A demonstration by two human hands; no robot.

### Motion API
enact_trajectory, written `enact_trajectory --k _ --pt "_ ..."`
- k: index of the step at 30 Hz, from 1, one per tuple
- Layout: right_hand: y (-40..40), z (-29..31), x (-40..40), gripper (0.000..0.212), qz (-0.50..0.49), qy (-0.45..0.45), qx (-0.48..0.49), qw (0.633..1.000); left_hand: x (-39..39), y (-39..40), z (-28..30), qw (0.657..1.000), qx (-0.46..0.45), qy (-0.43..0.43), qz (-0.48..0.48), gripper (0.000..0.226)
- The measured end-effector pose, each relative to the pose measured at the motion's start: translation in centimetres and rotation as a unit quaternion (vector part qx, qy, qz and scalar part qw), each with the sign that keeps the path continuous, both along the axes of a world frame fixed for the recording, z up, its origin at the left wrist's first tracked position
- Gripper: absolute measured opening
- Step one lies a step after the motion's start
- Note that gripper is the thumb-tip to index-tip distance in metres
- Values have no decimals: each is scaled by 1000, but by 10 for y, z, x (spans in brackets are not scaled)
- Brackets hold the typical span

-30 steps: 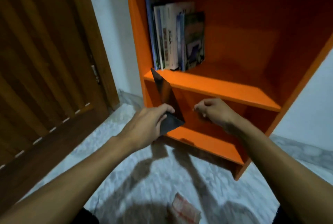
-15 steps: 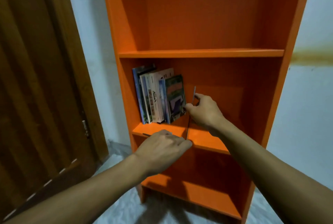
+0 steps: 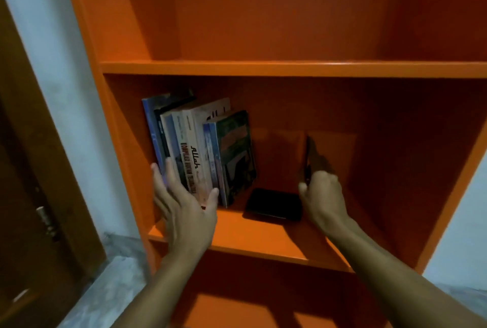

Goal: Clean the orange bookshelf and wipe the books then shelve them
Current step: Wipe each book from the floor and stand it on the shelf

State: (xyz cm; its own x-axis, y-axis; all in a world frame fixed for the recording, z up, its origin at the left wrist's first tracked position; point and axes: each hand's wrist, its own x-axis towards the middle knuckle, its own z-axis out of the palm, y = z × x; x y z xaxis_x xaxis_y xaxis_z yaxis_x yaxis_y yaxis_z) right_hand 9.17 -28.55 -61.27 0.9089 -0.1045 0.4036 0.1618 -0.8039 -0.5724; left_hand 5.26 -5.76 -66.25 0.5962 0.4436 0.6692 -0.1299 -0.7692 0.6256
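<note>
The tall orange wooden bookshelf (image 3: 263, 69) fills the view. On its middle board a row of upright paperback books (image 3: 200, 148) stands packed against the left wall. The left hand (image 3: 184, 206) lies against the lower spines of that row, fingers straight and spread, thumb out toward 2 o'clock and touching a spine near the row's right end; it braces rather than grips. The right hand (image 3: 322, 195), out at 3 o'clock from the row, has its fingers curled round the lower edge of a thin dark book (image 3: 307, 159), held upright and edge-on, long axis running from 6 to 12 o'clock. Between the hands a flat black rectangular object (image 3: 274, 204), which could be a phone, lies on the board just beside the last book.

The thin book is well apart from the row, which lies at 9 o'clock from the gripping fingers. Shelving it probably means sliding it leftward, already parallel to the spines, and the black object sits in that path.
</note>
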Motion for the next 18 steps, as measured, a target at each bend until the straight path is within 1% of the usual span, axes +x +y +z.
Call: enact_trajectory --k 2,3,4,6,7,8,9,12,14,18 --pt "8 -8 3 7 -7 2 -16 1000 20 -1 -9 995 -98 12 1 118" --pt "10 -11 4 11 -15 -7 -20 1000 28 -2 -12 992 -124 25 0 122" --pt "12 -13 4 27 -17 -17 -26 999 36 -4 -14 990 -133 37 4 125" --pt "17 -15 2 67 17 -47 -32 998 49 -7 -13 988 -143 56 29 130" --pt "19 -15 0 82 36 -63 -26 997 54 -8 -9 985 -154 60 43 134" --pt "21 -15 -3 88 45 -69 -19 996 58 -11 -3 982 -168 60 55 139" --pt "23 -16 -6 86 44 -66 -11 997 60 -13 4 980 -180 61 65 142" --pt "33 -18 -13 69 48 -28 14 998 64 -23 28 975 -196 59 85 147" --pt "40 -19 -17 60 48 -23 15 998 66 -30 38 974 -205 39 86 149" --pt "45 -14 -21 57 36 -13 23 999 74 -33 49 971 -220 40 84 147"
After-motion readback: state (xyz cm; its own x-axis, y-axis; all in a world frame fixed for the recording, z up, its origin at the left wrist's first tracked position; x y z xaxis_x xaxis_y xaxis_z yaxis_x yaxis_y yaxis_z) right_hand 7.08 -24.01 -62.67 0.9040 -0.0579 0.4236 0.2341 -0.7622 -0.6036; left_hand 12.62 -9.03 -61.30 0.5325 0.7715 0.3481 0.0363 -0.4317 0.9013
